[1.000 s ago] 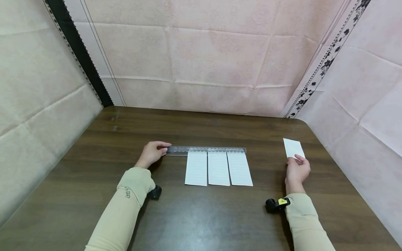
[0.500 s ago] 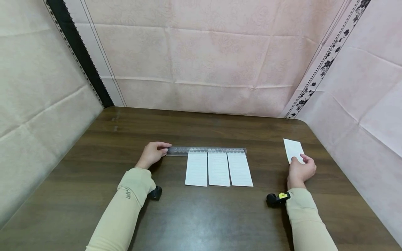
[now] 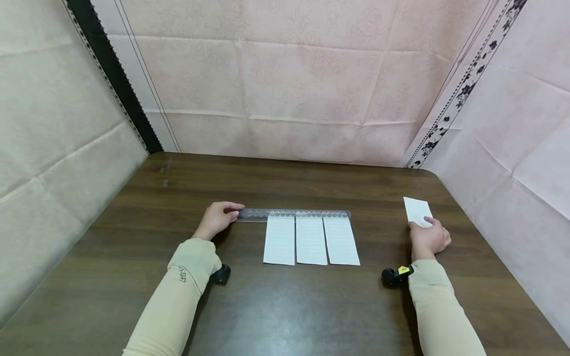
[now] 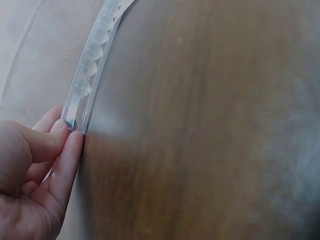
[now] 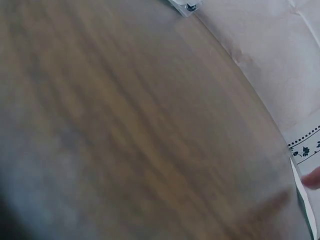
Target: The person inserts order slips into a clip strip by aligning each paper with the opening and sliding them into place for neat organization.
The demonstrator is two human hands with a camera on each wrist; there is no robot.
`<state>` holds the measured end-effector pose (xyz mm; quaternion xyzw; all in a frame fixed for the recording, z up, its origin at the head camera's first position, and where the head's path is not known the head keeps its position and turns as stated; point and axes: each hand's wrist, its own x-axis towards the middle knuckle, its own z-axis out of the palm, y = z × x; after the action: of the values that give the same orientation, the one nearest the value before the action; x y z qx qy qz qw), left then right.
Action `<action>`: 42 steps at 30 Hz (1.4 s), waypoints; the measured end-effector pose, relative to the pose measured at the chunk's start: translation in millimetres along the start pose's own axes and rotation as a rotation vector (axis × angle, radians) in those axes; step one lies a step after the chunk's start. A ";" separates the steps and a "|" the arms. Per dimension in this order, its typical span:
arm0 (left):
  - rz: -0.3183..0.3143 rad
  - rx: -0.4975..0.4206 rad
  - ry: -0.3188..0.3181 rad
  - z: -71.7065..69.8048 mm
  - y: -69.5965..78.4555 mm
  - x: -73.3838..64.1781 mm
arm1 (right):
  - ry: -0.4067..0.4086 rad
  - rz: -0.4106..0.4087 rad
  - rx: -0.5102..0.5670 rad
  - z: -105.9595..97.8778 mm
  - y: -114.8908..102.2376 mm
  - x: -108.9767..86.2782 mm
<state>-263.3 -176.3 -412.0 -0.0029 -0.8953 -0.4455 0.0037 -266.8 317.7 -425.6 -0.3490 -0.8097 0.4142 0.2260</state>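
Note:
My left hand (image 3: 216, 219) pinches the left end of a clear plastic ruler (image 3: 253, 213); in the left wrist view the thumb and fingers grip the end of this ruler (image 4: 91, 62). The ruler lies across the top edges of three lined white paper slips (image 3: 279, 241) set side by side. Far to the right, my right hand (image 3: 428, 241) holds the near end of another white paper slip (image 3: 415, 208), thumb at its left corner and fingers over its right side. The right wrist view catches only a fingertip (image 5: 313, 179) beside that paper's white edge (image 5: 300, 192).
The brown wooden table (image 3: 285, 306) has rounded far corners. Pale cloth (image 3: 307, 84) hangs behind and on both sides, with a black band (image 3: 113, 74) at left and a flower-patterned strip (image 3: 463, 94) at right. Each wrist wears a small black camera (image 3: 221, 274).
My right hand has shifted slightly right and forward at the near end of the paper slip, its fingers rearranged on it. The left hand, ruler and three slips stay put.

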 end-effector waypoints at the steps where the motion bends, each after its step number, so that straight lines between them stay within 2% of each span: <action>1: 0.002 0.000 -0.001 0.1 0.2 0.0 | -0.023 0.000 -0.036 -1.3 -0.1 0.2; 5: 0.006 -0.001 0.003 0.4 0.2 0.2 | -0.121 -0.009 -0.170 -8.0 -1.8 1.7; 10: 0.001 -0.007 0.007 0.7 0.0 -0.1 | -0.234 -0.064 -0.334 -18.9 -5.3 8.3; 15: 0.008 -0.002 0.009 0.5 -0.9 -0.2 | -0.319 -0.087 -0.370 -28.1 -10.3 12.8; 19: 0.014 0.007 0.011 0.4 -2.6 0.3 | -0.340 -0.069 -0.386 -31.0 -11.7 14.8; 22: 0.012 0.007 0.010 0.5 -3.2 0.5 | -0.295 -0.025 -0.296 -31.1 -8.2 13.8; 26: 0.008 0.004 0.009 0.5 -2.3 -0.2 | -0.219 0.036 -0.086 -30.7 -1.9 10.5; 29: 0.003 0.003 0.006 0.7 -2.0 -0.5 | -0.181 0.055 -0.007 -30.5 1.1 8.9; 33: -0.001 0.005 0.003 0.9 -2.9 -0.1 | -0.144 0.130 0.109 -30.6 5.0 6.6; 35: 0.003 0.004 0.002 1.0 -3.4 0.3 | -0.157 0.196 0.237 -31.7 6.5 6.2; 40: 0.013 0.000 0.010 1.4 -4.2 1.0 | -0.205 0.356 0.638 -37.5 7.4 5.7; 42: 0.014 -0.005 0.012 1.5 -4.3 1.0 | -0.209 0.407 0.731 -39.8 6.8 5.3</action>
<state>-264.4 -177.7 -416.4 -0.0064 -0.8941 -0.4476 0.0119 -241.6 344.9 -408.7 -0.3546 -0.5430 0.7431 0.1651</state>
